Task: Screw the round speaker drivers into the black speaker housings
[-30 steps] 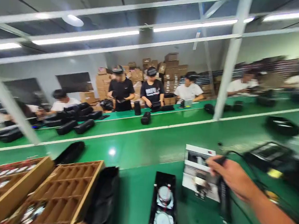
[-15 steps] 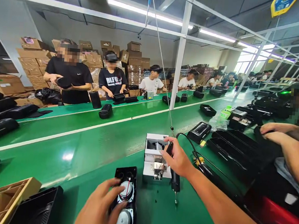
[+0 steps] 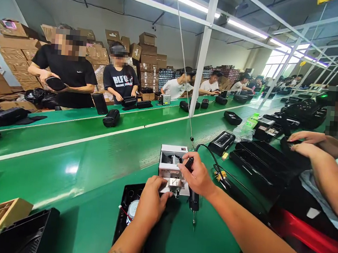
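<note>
My right hand (image 3: 198, 175) is wrapped round a black electric screwdriver (image 3: 194, 200), which points straight down with its bit above the green table. A cord and a coiled cable meet at the tool's top. Behind it stands a white screw feeder (image 3: 168, 167) with a metal outlet at its front. My left hand (image 3: 151, 201) reaches to that outlet, thumb and forefinger curved and apart on either side of it. Under my left forearm lies a black speaker housing (image 3: 120, 216); one round speaker driver (image 3: 132, 209) shows, with a red wire, and the rest is hidden.
A wooden divided tray (image 3: 9, 217) and a black shell (image 3: 36, 229) sit at lower left. To the right are black housings (image 3: 252, 162), a plastic bag with a green bottle (image 3: 251, 121), and a co-worker's hands (image 3: 305, 143). Across the belt, several people handle black speakers.
My left hand has moved from above the speaker drivers, forward and right to the feeder's outlet. The right hand keeps its grip on the screwdriver. The view has shifted slightly.
</note>
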Demonstrator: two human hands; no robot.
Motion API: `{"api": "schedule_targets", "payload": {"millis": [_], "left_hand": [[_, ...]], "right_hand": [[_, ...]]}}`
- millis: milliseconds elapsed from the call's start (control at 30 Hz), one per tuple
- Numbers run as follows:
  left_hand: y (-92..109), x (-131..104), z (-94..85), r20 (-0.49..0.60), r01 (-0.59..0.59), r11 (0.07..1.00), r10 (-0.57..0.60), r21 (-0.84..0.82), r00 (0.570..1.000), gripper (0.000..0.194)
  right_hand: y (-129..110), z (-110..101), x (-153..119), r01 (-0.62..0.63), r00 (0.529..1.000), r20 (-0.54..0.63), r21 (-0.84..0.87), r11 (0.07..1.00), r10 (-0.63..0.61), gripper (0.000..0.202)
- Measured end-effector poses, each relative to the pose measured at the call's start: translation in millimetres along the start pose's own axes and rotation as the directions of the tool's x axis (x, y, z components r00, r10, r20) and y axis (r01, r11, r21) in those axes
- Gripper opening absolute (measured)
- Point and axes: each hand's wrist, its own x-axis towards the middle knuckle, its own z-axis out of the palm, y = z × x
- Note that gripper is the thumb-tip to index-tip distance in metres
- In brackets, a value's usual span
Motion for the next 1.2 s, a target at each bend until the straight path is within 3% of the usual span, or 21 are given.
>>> {"api": "schedule_targets", "payload": {"millis": [100,233,567,867,933,1100,1200], "left_hand": [[0,3,7.2,-0.059,0.078,0.996,-0.080,-0.031,0.995,0.007],[4,-1,15.8,-0.110,0.172,0.984,-0.176,-0.051,0.978,0.010],[9,-4,16.8,-0.112,0.187,0.982,-0.190,-0.034,0.975,0.006],[8,-4,14.0,-0.096,0.154,0.986,-0.159,-0.063,0.983,0.009],[8,-4,13.5,-0.093,0.160,0.985,-0.165,-0.064,0.982,0.010],[10,-4,12.9,-0.088,0.182,0.982,-0.186,-0.057,0.979,0.011],[10,-4,12.7,-0.084,0.186,0.981,-0.190,-0.055,0.978,0.012]], "right_hand": [[0,3,4,-0.009,0.999,-0.035,-0.002,1.000,0.009,0.022],[-1,3,8,-0.016,0.999,-0.033,-0.011,1.000,0.016,0.021],[-6,-1,12,0.005,1.000,0.025,-0.104,0.995,-0.002,0.019],[-38,-21,39,0.174,0.962,0.254,-0.309,0.935,-0.095,0.024],[-47,-23,46,0.216,0.933,0.345,-0.317,0.924,-0.100,0.018],[-62,-32,57,0.366,0.806,0.576,-0.298,0.882,-0.140,0.006],[-65,-30,59,0.360,0.818,0.565,-0.365,0.858,-0.103,0.011]]}}
